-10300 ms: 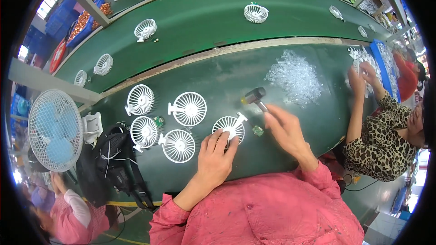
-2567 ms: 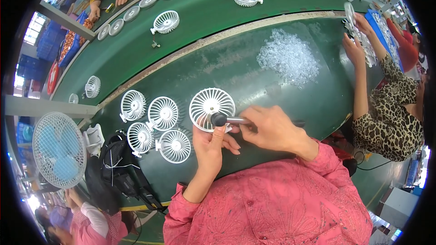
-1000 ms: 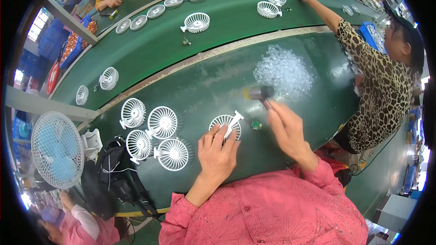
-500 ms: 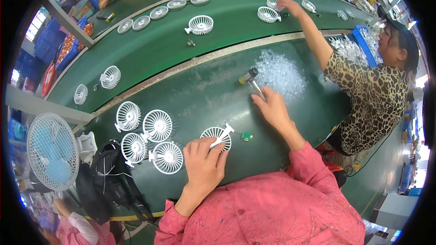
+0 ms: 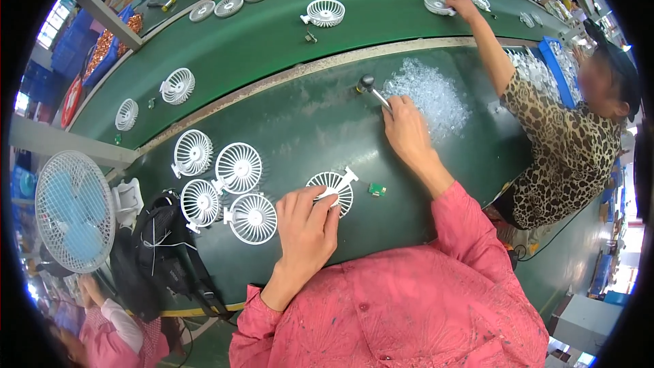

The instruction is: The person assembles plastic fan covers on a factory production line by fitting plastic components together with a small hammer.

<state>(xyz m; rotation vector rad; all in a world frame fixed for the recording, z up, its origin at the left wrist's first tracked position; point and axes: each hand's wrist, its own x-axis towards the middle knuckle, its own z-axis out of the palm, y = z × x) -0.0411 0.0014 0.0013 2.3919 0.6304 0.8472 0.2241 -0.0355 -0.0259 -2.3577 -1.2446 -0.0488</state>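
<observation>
My left hand (image 5: 305, 228) is closed on a white T-ended plastic bracket (image 5: 346, 178), pressing it down over a round white fan housing (image 5: 343, 199) on the green bench. The fingers hide part of both pieces. My right hand (image 5: 407, 133) grips the metal handle of a small hammer (image 5: 366, 84), its dark and yellowish head raised toward the far side of the bench. Right of the housing lies a small green circuit board (image 5: 377, 190). Several loose fan housings (image 5: 253, 218) stand in a group left of my left hand.
A heap of clear plastic pieces (image 5: 436, 99) lies beyond my right hand. Behind the bench runs a green conveyor belt (image 5: 252, 48) with fan parts on it. At right, a co-worker (image 5: 558, 150) reaches across it. A table fan (image 5: 76, 211) and black bag (image 5: 163, 245) are at left.
The view has shifted slightly. My right hand has moved the hammer a little farther away and left of the clear heap. My left hand stays on the bracket. The co-worker's hand has moved right.
</observation>
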